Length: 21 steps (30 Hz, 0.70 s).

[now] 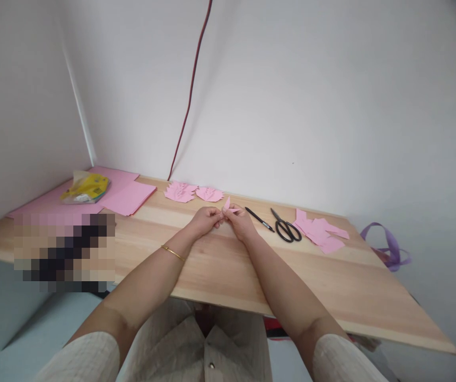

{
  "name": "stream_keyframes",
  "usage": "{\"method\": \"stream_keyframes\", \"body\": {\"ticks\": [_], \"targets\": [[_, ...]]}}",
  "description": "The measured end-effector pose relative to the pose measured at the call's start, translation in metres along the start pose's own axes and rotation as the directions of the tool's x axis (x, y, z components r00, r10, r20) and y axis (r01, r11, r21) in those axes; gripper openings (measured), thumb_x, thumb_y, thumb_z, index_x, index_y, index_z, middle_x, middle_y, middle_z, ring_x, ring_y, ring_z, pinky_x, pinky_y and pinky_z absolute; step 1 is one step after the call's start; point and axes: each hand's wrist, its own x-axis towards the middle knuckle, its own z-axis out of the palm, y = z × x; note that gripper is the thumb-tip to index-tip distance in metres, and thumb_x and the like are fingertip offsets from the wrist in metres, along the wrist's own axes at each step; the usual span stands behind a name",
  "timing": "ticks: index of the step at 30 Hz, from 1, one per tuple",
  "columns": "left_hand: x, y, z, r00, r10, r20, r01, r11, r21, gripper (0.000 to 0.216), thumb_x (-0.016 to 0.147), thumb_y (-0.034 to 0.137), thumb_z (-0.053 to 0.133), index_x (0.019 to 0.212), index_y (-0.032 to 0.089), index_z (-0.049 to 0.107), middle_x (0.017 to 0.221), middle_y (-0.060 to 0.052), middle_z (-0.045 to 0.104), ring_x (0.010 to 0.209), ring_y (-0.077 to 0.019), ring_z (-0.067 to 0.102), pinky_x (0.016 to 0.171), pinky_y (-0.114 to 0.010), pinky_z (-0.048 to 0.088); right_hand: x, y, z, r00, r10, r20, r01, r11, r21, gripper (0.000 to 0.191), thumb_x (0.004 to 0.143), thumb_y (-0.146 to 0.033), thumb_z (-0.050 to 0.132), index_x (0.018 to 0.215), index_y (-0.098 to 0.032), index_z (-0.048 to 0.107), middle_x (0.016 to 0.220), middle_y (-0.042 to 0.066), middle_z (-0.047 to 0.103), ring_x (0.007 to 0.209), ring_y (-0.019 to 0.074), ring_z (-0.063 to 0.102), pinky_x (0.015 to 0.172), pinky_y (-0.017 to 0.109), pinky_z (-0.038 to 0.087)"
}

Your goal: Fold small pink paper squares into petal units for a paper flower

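Observation:
Between my fingertips is a small folded piece of pink paper [228,205] with pointed ends, held just above the wooden tabletop. My left hand [207,220] pinches it from the left, its fingers closed and touching the other hand. My right hand [241,222] grips it from the right between thumb and fingers. Part of the paper is hidden behind the fingers. Beyond my hands lie two pink paper cutouts [181,192] with jagged edges. A black pen [260,219] rests to the right of my right hand, beside black-handled scissors [286,228].
Pink paper scraps [323,231] lie right of the scissors. Pink sheets [128,196] are stacked at the left, with a yellow and clear plastic packet [87,188] on them. A purple ribbon [391,249] hangs by the right edge. A red cord [191,90] runs down the wall.

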Motion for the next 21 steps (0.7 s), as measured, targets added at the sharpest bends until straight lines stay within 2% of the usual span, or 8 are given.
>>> {"method": "stream_keyframes", "body": {"ticks": [2, 10, 12, 17, 21], "targets": [[0.0007, -0.0011, -0.0002, 1.000, 0.009, -0.008, -0.009, 1.000, 0.005, 0.024, 0.072, 0.036, 0.058, 0.064, 0.013, 0.059, 0.052, 0.001, 0.054, 0.049, -0.0091, 0.047, 0.055, -0.022, 0.036, -0.0009, -0.0008, -0.0001, 1.000, -0.001, 0.031, 0.000, 1.000, 0.027, 0.029, 0.073, -0.046, 0.062, 0.072, -0.019, 0.053, 0.064, 0.000, 0.059, 0.062, 0.0136, 0.055, 0.064, 0.028, 0.045], [0.0021, -0.0043, -0.0036, 0.998, 0.048, 0.034, -0.049, 0.998, 0.031, 0.023, 0.073, 0.035, 0.056, 0.063, 0.014, 0.058, 0.051, 0.001, 0.053, 0.050, -0.0091, 0.046, 0.054, -0.022, 0.035, -0.0023, -0.0019, 0.0033, 1.000, -0.008, 0.018, 0.007, 0.997, 0.073, 0.028, 0.073, -0.045, 0.063, 0.070, -0.019, 0.053, 0.062, 0.000, 0.060, 0.060, 0.0140, 0.056, 0.064, 0.028, 0.046], [0.0013, -0.0033, -0.0036, 0.998, 0.044, 0.044, -0.045, 0.999, 0.030, 0.024, 0.074, 0.036, 0.056, 0.063, 0.014, 0.058, 0.051, 0.001, 0.053, 0.049, -0.0089, 0.046, 0.054, -0.022, 0.035, -0.0027, -0.0022, 0.0037, 1.000, 0.011, -0.028, -0.009, 0.998, 0.067, 0.030, 0.071, -0.046, 0.064, 0.067, -0.019, 0.052, 0.059, -0.001, 0.059, 0.057, 0.0135, 0.054, 0.059, 0.027, 0.044], [0.0005, -0.0015, -0.0017, 0.999, 0.031, 0.032, -0.031, 0.999, 0.023, 0.027, 0.073, 0.038, 0.057, 0.062, 0.013, 0.058, 0.050, 0.002, 0.052, 0.048, -0.0083, 0.046, 0.053, -0.021, 0.035, -0.0027, -0.0034, 0.0004, 0.999, -0.009, -0.033, 0.010, 0.999, 0.033, 0.030, 0.072, -0.046, 0.063, 0.066, -0.019, 0.053, 0.060, 0.000, 0.059, 0.060, 0.0134, 0.054, 0.062, 0.028, 0.044], [0.0020, -0.0047, 0.0005, 1.000, 0.018, 0.013, -0.018, 1.000, -0.014, 0.023, 0.071, 0.035, 0.058, 0.066, 0.013, 0.060, 0.057, 0.001, 0.056, 0.049, -0.0074, 0.047, 0.053, -0.021, 0.038, -0.0014, -0.0015, -0.0029, 1.000, -0.007, -0.028, 0.008, 1.000, 0.019, 0.029, 0.071, -0.044, 0.066, 0.064, -0.018, 0.054, 0.061, -0.002, 0.057, 0.058, 0.0117, 0.050, 0.060, 0.026, 0.040]]}}
